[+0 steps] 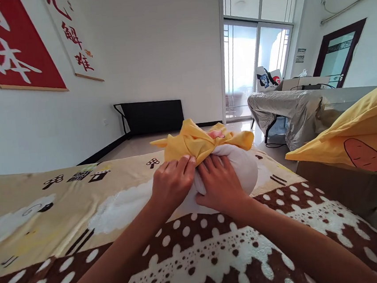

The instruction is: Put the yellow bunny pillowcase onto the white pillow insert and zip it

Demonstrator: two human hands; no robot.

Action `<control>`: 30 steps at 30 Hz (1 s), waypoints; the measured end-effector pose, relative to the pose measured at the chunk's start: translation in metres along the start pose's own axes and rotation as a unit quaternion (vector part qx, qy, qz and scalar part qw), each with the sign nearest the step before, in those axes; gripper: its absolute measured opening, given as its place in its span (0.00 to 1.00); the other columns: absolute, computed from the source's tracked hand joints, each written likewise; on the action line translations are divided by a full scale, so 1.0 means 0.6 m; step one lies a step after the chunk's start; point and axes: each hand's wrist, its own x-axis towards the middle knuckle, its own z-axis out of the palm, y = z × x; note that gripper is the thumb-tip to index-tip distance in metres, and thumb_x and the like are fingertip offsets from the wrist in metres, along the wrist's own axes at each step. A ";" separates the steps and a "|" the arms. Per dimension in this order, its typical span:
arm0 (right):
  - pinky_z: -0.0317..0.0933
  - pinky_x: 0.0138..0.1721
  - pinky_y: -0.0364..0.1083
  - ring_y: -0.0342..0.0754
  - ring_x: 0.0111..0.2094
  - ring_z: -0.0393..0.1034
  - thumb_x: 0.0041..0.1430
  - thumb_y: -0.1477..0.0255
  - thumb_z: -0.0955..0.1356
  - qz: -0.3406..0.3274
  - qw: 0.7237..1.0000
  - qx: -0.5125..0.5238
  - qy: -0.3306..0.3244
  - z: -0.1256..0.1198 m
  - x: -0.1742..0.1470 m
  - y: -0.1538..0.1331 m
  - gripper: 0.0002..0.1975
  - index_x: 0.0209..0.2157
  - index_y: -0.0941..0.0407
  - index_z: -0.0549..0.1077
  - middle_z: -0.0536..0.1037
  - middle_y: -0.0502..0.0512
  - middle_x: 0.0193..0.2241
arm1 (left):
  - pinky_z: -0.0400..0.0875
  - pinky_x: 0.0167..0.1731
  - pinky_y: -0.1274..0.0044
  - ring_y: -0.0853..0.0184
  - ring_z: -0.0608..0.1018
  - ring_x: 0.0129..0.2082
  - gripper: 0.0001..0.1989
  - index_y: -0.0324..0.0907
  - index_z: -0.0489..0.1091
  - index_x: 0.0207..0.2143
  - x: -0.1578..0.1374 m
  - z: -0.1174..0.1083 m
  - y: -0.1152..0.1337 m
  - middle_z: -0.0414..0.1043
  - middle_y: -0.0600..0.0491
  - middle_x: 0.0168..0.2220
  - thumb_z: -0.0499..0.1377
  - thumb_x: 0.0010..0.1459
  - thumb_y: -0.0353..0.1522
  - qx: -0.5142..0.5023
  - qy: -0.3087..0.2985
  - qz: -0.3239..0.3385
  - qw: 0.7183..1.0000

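Two hands meet on a white pillow [244, 167] that lies in the middle of the bed, on a fleecy blanket [192, 252] printed with brown bands, white dots and sheep. A yellow pillowcase [195, 143] is bunched over the far end of the pillow, its crumpled folds rising in a peak, with a small pink print showing near the top.

The left hand [174, 180] has its fingers curled over the near edge of the yellow cloth, gripping it against the pillow. The right hand [219, 183] lies just beside it, touching it, fingers spread flat and pressing down on the white pillow just below the cloth's edge. Both forearms reach in from the near edge of the view.

To the right, near the edge of the bed, a second pillow [358, 143] in a matching yellow case with a carrot print rests well apart from the hands. Farther off on the right stands a table draped in a grey cover [292, 109], with a cardboard box [304, 82] on top of it. Beyond it, a glass sliding door [254, 64] lets in bright light. A low black panel [152, 116] leans against the far white wall. On the left wall hang a red banner [12, 47] and a white scroll [72, 37], both with large characters.
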 end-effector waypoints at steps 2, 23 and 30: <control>0.50 0.54 0.58 0.60 0.51 0.59 0.42 0.65 0.71 -0.006 0.999 0.014 0.036 -0.045 0.026 0.015 0.33 0.51 0.61 0.64 0.69 0.64 0.48 | 0.60 0.28 0.71 0.62 0.73 0.30 0.16 0.40 0.71 0.38 0.057 -0.025 -0.006 0.74 0.48 0.33 0.44 0.63 0.27 -0.009 0.017 -0.024 1.000; 0.46 0.56 0.56 0.57 0.53 0.61 0.41 0.46 0.71 -0.094 0.987 0.119 0.049 -0.085 0.067 0.014 0.44 0.54 0.59 0.62 0.69 0.62 0.52 | 0.64 0.37 0.67 0.61 0.71 0.33 0.15 0.35 0.68 0.31 0.162 -0.111 -0.100 0.67 0.49 0.30 0.45 0.62 0.33 0.071 -0.109 -0.118 0.985; 0.48 0.53 0.57 0.57 0.50 0.62 0.44 0.49 0.71 -0.136 0.985 0.109 -0.004 -0.070 0.099 -0.020 0.39 0.51 0.59 0.63 0.70 0.63 0.48 | 0.63 0.40 0.66 0.57 0.74 0.38 0.14 0.37 0.70 0.40 0.154 -0.105 -0.084 0.70 0.47 0.32 0.48 0.57 0.31 -0.014 -0.091 -0.132 0.987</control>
